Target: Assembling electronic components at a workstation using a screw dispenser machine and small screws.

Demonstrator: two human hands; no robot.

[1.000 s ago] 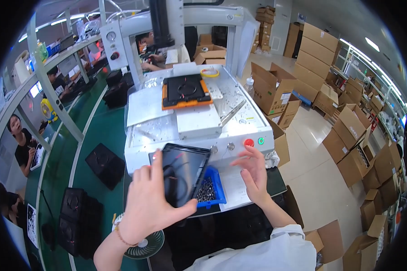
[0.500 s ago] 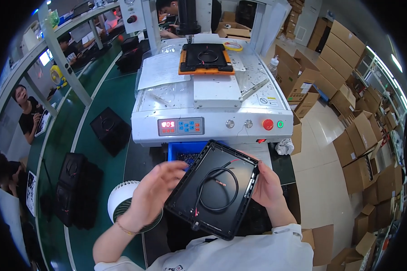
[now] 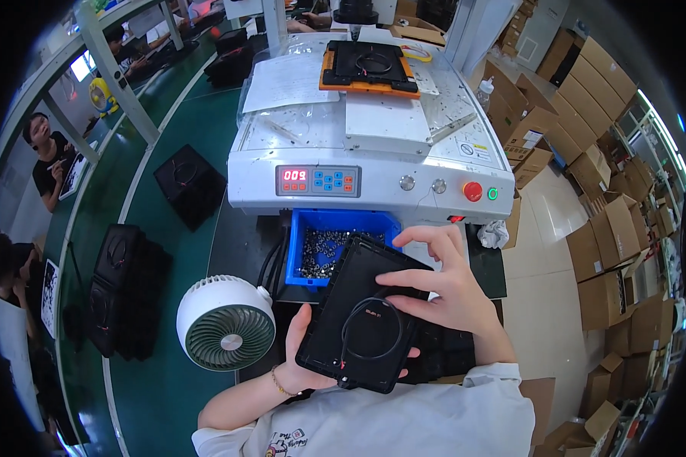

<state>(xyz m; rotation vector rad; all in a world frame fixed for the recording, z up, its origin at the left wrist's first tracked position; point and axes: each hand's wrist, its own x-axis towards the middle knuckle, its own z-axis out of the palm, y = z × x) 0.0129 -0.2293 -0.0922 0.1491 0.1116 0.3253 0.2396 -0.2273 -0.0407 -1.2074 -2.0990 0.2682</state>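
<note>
- A head-worn fisheye camera is looking down and forward.
- It is viewing the bare left hand [image 3: 306, 373] and bare right hand [image 3: 457, 293] from close above.
- Beyond them, it is facing a white metal machine [image 3: 446, 161].

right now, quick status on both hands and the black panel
Left hand holding black panel from beneath. Right hand over it, near the coiled cable, contact unclear. Blue bin beyond, partly hidden by panel.

casing [image 3: 370, 335] was black | parts bin [image 3: 351, 218] was blue | fan [image 3: 231, 327] was white | machine [image 3: 385, 188] was white | knob [image 3: 472, 190] was red | worktop [image 3: 179, 259] was green
</note>
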